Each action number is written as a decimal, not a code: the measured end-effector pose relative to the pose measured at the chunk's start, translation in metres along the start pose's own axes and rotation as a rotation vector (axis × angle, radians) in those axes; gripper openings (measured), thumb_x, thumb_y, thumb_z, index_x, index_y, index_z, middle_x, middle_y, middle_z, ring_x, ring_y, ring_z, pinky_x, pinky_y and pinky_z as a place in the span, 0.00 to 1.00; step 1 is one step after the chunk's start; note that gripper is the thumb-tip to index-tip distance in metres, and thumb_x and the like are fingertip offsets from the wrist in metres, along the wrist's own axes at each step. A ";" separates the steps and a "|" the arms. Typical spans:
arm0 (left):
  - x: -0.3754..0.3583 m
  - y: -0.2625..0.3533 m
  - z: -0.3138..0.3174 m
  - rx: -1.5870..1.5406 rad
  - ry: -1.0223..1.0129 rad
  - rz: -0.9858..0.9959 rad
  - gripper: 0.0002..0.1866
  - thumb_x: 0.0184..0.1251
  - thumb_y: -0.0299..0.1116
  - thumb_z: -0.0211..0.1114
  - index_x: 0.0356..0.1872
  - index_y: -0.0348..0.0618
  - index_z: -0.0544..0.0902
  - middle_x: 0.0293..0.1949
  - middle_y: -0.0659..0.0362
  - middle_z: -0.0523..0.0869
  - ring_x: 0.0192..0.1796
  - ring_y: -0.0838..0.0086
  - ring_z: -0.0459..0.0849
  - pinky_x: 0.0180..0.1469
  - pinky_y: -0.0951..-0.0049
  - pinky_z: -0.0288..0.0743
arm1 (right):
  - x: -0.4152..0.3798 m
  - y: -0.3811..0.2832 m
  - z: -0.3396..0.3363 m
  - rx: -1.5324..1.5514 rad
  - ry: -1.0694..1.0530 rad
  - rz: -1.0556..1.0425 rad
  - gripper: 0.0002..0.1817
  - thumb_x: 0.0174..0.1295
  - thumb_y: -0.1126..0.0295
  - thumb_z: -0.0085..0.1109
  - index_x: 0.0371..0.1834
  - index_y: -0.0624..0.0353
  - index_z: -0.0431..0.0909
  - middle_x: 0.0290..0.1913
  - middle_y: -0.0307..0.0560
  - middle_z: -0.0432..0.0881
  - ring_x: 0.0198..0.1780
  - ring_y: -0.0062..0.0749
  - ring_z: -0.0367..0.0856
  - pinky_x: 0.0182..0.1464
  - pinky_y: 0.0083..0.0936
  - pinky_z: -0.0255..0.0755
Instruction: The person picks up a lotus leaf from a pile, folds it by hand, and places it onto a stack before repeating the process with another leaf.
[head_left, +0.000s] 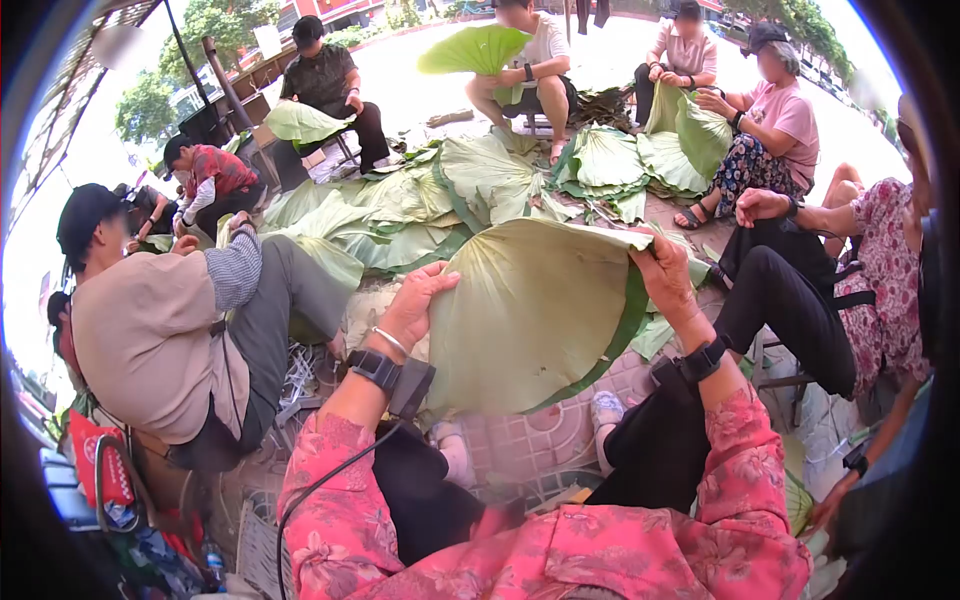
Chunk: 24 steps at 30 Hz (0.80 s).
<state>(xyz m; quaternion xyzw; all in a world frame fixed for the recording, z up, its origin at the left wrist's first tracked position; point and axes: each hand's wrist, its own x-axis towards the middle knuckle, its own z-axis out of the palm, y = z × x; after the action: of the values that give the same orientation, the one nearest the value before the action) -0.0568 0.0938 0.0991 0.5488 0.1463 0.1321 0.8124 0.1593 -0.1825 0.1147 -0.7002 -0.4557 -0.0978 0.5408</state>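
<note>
A large pale green lotus leaf (pixel 520 310) hangs spread out in front of me, its darker green face showing along the right edge. My left hand (pixel 415 305) is closed on its left edge, thumb uppermost. At the upper right corner, my right hand (pixel 668 272) pinches the leaf's rim. Both wrists carry dark strapped devices, and a light bangle circles the left one. Beyond the held leaf, a broad pile of lotus leaves (pixel 400 205) covers the ground. A neater stack of leaves (pixel 605 160) lies farther back.
Several people sit around the pile handling leaves, one close on my left (pixel 165 330) and one close on my right (pixel 870 270). A black cable (pixel 320 480) runs from my left wrist. Red and blue bags (pixel 95 460) stand at the lower left. Patterned paving (pixel 530 450) shows below the leaf.
</note>
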 end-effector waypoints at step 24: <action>0.033 -0.076 0.078 0.278 -0.036 0.201 0.20 0.57 0.32 0.67 0.49 0.37 0.73 0.41 0.63 0.78 0.44 0.79 0.75 0.46 0.77 0.70 | -0.019 0.016 0.106 0.376 -0.427 0.250 0.16 0.53 0.79 0.57 0.47 0.65 0.72 0.41 0.52 0.82 0.45 0.31 0.80 0.47 0.26 0.72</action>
<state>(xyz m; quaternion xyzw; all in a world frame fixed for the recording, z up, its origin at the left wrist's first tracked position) 0.0073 0.0116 0.0533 0.6699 0.0930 0.1815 0.7138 0.1231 -0.1030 0.0507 -0.6431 -0.4794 0.2048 0.5610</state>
